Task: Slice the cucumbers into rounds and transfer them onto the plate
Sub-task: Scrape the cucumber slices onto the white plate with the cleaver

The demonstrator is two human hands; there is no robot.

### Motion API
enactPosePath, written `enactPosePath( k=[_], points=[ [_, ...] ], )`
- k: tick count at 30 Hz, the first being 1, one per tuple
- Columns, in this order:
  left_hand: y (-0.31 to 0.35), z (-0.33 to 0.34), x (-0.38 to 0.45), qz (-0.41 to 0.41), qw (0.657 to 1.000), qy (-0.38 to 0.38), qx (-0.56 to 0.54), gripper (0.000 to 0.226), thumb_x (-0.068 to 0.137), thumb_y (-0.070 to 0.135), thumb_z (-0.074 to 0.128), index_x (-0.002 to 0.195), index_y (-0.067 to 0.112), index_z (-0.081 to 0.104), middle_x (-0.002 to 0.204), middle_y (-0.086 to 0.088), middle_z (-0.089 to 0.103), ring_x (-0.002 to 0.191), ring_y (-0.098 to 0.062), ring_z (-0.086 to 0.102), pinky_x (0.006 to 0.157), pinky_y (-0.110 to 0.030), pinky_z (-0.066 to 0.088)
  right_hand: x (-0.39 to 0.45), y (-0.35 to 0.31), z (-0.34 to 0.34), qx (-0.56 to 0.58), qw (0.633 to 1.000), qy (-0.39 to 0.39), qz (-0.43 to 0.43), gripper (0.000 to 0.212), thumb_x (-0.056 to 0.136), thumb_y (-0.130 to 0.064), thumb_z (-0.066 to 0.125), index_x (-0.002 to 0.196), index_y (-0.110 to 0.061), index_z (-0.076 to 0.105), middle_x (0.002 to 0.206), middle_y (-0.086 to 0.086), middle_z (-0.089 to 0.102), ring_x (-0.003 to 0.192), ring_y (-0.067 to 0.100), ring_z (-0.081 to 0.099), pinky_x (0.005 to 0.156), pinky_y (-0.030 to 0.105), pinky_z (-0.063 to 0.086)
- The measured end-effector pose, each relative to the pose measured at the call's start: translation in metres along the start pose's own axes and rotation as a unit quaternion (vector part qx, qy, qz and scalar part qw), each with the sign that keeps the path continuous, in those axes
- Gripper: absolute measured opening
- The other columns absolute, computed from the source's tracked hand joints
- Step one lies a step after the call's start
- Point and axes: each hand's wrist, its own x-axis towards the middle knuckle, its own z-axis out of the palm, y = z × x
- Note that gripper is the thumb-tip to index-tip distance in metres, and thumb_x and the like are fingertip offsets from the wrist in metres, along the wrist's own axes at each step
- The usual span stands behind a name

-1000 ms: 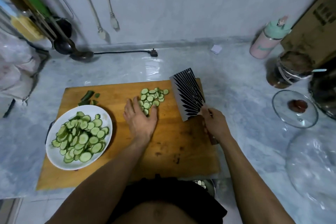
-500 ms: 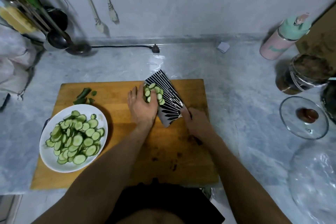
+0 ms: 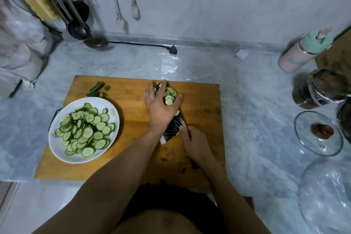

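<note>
A pile of cucumber rounds (image 3: 169, 95) lies on the flat blade of a black-and-white striped cleaver (image 3: 173, 128) over the wooden cutting board (image 3: 199, 104). My left hand (image 3: 160, 106) cups over the rounds with spread fingers, pressing them against the blade. My right hand (image 3: 193, 143) grips the cleaver's handle, which is hidden under it. A white plate (image 3: 112, 112) heaped with several cucumber rounds (image 3: 85, 129) sits on the board's left part. Dark green cucumber ends (image 3: 97, 89) lie at the board's far left.
On the marble counter at right stand a pink and green bottle (image 3: 302, 51), a dark jar (image 3: 321, 89), a glass lid (image 3: 319, 133) and a clear bowl (image 3: 326, 195). A ladle (image 3: 79, 28), a black plug (image 3: 172, 49) and hanging cords are at the back.
The cleaver slid under the loose rounds and now carries them. My left hand went from resting beside the pile to cupping over it on the blade. My right hand turned the blade flat.
</note>
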Motion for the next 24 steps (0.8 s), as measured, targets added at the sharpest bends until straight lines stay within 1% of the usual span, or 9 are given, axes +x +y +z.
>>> enactPosePath(
  k=[2, 4, 8, 14, 16, 18, 19, 21, 24],
  points=[
    [0.0, -0.001, -0.002, 0.033, 0.998, -0.001, 0.059, 0.063, 0.084, 0.062, 0.062, 0.14, 0.035, 0.051, 0.159, -0.007, 0.024, 0.145, -0.033, 0.016, 0.119, -0.05, 0.015, -0.004, -0.003, -0.002, -0.003, 1.0, -0.004, 0.001, 0.045, 0.103, -0.041, 0.044, 0.081, -0.006, 0.06, 0.074, 0.007, 0.063, 0.068, 0.016, 0.059, 0.066, 0.035, 0.047],
    [-0.001, -0.001, -0.004, 0.041, 0.996, 0.016, 0.074, 0.05, 0.088, 0.055, 0.058, 0.132, 0.032, 0.06, 0.152, -0.01, 0.037, 0.139, -0.036, 0.027, 0.114, -0.056, 0.024, -0.008, -0.005, -0.003, -0.006, 1.0, -0.01, 0.005, 0.043, 0.103, -0.041, 0.045, 0.077, -0.009, 0.058, 0.071, 0.003, 0.06, 0.064, 0.013, 0.056, 0.063, 0.032, 0.044],
    [-0.009, -0.006, -0.009, 0.022, 0.998, 0.035, 0.043, 0.045, 0.086, 0.05, 0.057, 0.124, 0.028, 0.066, 0.143, -0.009, 0.048, 0.134, -0.035, 0.034, 0.108, -0.056, 0.031, -0.017, -0.013, -0.002, -0.028, 0.999, -0.017, -0.007, 0.04, 0.104, -0.039, 0.044, 0.066, -0.026, 0.047, 0.062, -0.007, 0.051, 0.054, 0.002, 0.047, 0.052, 0.017, 0.034],
    [-0.007, -0.04, -0.011, 0.035, 0.995, 0.09, 0.002, 0.04, 0.088, 0.044, 0.058, 0.12, 0.022, 0.069, 0.138, -0.008, 0.054, 0.133, -0.032, 0.038, 0.107, -0.054, 0.035, -0.026, -0.042, 0.003, -0.031, 0.998, -0.03, -0.041, 0.041, 0.104, -0.037, 0.044, 0.064, -0.033, 0.045, 0.059, -0.01, 0.051, 0.056, 0.001, 0.051, 0.055, 0.016, 0.032],
    [-0.009, -0.059, -0.009, 0.039, 0.992, 0.118, 0.012, 0.042, 0.088, 0.044, 0.056, 0.121, 0.022, 0.07, 0.137, -0.007, 0.055, 0.13, -0.03, 0.04, 0.106, -0.053, 0.036, -0.025, -0.057, 0.008, -0.039, 0.996, -0.054, -0.055, 0.04, 0.104, -0.042, 0.041, 0.066, -0.03, 0.047, 0.062, -0.004, 0.056, 0.056, 0.006, 0.055, 0.057, 0.024, 0.039],
    [-0.015, -0.082, -0.005, 0.042, 0.988, 0.15, 0.018, 0.039, 0.089, 0.04, 0.058, 0.12, 0.019, 0.07, 0.135, -0.007, 0.056, 0.128, -0.027, 0.042, 0.107, -0.052, 0.035, -0.024, -0.075, 0.018, -0.044, 0.994, -0.086, -0.054, 0.044, 0.103, -0.048, 0.038, 0.071, -0.019, 0.05, 0.068, 0.009, 0.061, 0.053, 0.016, 0.059, 0.055, 0.033, 0.048],
    [-0.019, -0.093, -0.004, 0.042, 0.985, 0.166, 0.018, 0.038, 0.089, 0.037, 0.06, 0.119, 0.017, 0.07, 0.134, -0.007, 0.057, 0.127, -0.026, 0.044, 0.108, -0.051, 0.035, -0.023, -0.084, 0.025, -0.041, 0.993, -0.101, -0.052, 0.047, 0.103, -0.049, 0.038, 0.073, -0.015, 0.05, 0.07, 0.015, 0.062, 0.05, 0.016, 0.059, 0.052, 0.033, 0.05],
    [-0.031, -0.116, -0.002, 0.032, 0.982, 0.186, 0.025, 0.036, 0.09, 0.035, 0.061, 0.118, 0.015, 0.07, 0.132, -0.009, 0.058, 0.127, -0.026, 0.046, 0.107, -0.049, 0.037, -0.022, -0.1, 0.042, -0.033, 0.99, -0.124, -0.054, 0.048, 0.103, -0.048, 0.039, 0.076, -0.011, 0.051, 0.067, 0.02, 0.061, 0.041, 0.016, 0.055, 0.043, 0.031, 0.047],
    [-0.055, -0.146, -0.002, 0.026, 0.98, 0.188, 0.057, 0.035, 0.091, 0.035, 0.061, 0.117, 0.013, 0.071, 0.129, -0.011, 0.061, 0.124, -0.027, 0.049, 0.105, -0.048, 0.041, -0.021, -0.115, 0.066, -0.023, 0.988, -0.143, -0.059, 0.048, 0.104, -0.047, 0.04, 0.076, -0.009, 0.051, 0.059, 0.017, 0.057, 0.035, 0.016, 0.051, 0.038, 0.031, 0.045]
  ],
)
